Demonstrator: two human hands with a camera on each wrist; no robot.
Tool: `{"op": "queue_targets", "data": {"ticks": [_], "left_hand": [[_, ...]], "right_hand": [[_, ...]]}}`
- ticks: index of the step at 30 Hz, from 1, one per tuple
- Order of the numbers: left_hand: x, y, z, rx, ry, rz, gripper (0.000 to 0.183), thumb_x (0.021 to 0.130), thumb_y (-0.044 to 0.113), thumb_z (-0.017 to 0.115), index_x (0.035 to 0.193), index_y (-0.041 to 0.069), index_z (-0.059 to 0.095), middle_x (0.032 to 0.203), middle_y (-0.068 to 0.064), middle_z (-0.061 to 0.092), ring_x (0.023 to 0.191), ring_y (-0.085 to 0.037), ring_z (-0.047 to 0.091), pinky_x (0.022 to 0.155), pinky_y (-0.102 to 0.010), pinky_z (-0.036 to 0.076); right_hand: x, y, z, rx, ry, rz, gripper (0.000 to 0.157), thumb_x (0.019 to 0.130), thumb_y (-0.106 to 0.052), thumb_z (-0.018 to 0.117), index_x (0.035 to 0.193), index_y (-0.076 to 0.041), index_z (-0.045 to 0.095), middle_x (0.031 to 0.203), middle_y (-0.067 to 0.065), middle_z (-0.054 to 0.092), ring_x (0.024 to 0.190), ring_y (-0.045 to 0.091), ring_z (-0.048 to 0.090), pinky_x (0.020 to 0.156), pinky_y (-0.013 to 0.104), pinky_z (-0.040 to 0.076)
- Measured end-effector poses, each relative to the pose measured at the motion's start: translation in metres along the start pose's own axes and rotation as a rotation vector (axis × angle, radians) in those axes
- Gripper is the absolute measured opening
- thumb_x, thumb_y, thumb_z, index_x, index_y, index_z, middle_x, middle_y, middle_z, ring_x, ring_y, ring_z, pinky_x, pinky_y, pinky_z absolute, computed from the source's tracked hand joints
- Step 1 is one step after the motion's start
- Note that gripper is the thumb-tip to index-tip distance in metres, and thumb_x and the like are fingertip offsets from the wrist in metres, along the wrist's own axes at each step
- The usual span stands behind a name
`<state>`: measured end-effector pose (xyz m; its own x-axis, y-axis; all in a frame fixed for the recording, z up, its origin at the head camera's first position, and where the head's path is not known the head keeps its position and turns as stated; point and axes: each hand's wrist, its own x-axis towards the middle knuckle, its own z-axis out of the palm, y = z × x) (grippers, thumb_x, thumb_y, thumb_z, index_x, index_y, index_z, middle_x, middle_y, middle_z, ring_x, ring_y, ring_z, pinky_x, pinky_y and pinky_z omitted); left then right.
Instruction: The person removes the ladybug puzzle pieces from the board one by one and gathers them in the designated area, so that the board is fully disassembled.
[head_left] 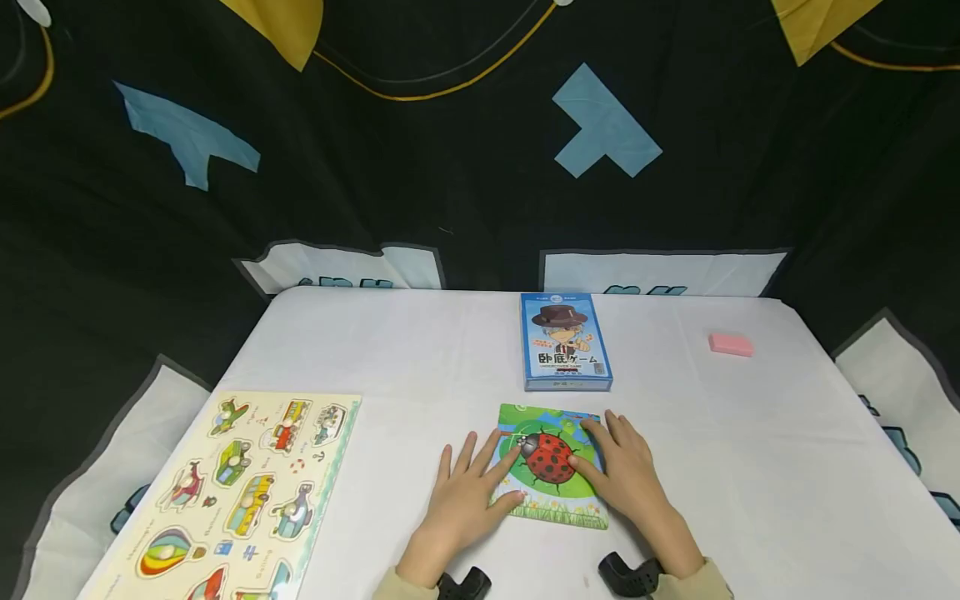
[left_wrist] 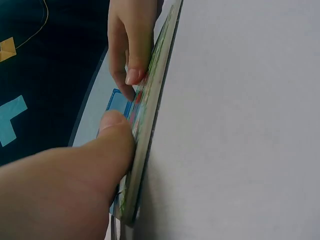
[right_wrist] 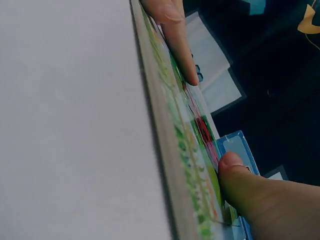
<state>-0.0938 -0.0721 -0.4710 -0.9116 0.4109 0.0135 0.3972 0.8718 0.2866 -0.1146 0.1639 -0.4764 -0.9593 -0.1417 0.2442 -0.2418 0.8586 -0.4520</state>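
Note:
A small, thick-edged picture board with a red ladybug on green lies flat on the white table. My left hand rests at its left side, fingers spread, some fingertips and the thumb on the picture. The right hand lies over its right side, with the thumb by the ladybug and the other fingers stretched past the upper right corner. In the left wrist view the left thumb touches the board's face. The right wrist view shows fine seams across the picture under the right thumb.
Just behind the board is a blue card-game box. A pink eraser-like block lies at the back right. To the left, a large cream board with vehicle pictures reaches the near edge. Dark printed cloth hangs behind the table.

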Motion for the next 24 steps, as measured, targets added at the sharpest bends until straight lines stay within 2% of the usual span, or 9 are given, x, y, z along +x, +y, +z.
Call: {"op": "queue_targets", "data": {"ticks": [7, 14, 19, 24], "left_hand": [[-0.0016, 0.0009, -0.0012, -0.014, -0.006, 0.007, 0.061, 0.088, 0.06, 0.034, 0.141, 0.03, 0.033, 0.149, -0.002, 0.019, 0.135, -0.034, 0.009, 0.103, -0.057, 0.002], [-0.002, 0.0019, -0.0059, -0.034, -0.009, 0.006, 0.059, 0.09, 0.058, 0.035, 0.141, 0.029, 0.032, 0.149, -0.004, 0.018, 0.135, -0.034, 0.008, 0.103, -0.057, 0.002], [-0.0013, 0.0017, -0.0054, -0.039, -0.02, -0.001, 0.06, 0.09, 0.058, 0.034, 0.142, 0.029, 0.031, 0.15, -0.003, 0.016, 0.135, -0.033, 0.006, 0.103, -0.056, -0.001], [-0.0006, 0.0011, -0.0022, -0.026, -0.028, -0.008, 0.06, 0.089, 0.059, 0.034, 0.142, 0.031, 0.029, 0.15, -0.002, 0.015, 0.136, -0.032, 0.005, 0.103, -0.056, -0.002]], "right_hand": [[0.0036, 0.0064, 0.003, 0.047, 0.024, 0.02, 0.058, 0.073, -0.039, 0.073, 0.116, -0.006, 0.055, 0.132, 0.029, 0.038, 0.123, 0.046, 0.029, 0.097, 0.059, 0.02], [0.0051, 0.0084, 0.0054, 0.075, 0.063, 0.002, 0.06, 0.071, -0.039, 0.075, 0.114, -0.003, 0.054, 0.131, 0.028, 0.04, 0.122, 0.045, 0.031, 0.097, 0.058, 0.021], [0.0048, 0.0086, 0.004, 0.049, 0.075, -0.008, 0.06, 0.07, -0.04, 0.075, 0.116, -0.006, 0.056, 0.13, 0.026, 0.042, 0.121, 0.046, 0.033, 0.096, 0.059, 0.024], [0.0047, 0.0074, 0.0022, 0.018, 0.052, -0.003, 0.059, 0.072, -0.042, 0.073, 0.117, -0.009, 0.056, 0.13, 0.026, 0.042, 0.121, 0.046, 0.034, 0.095, 0.06, 0.026]]}}
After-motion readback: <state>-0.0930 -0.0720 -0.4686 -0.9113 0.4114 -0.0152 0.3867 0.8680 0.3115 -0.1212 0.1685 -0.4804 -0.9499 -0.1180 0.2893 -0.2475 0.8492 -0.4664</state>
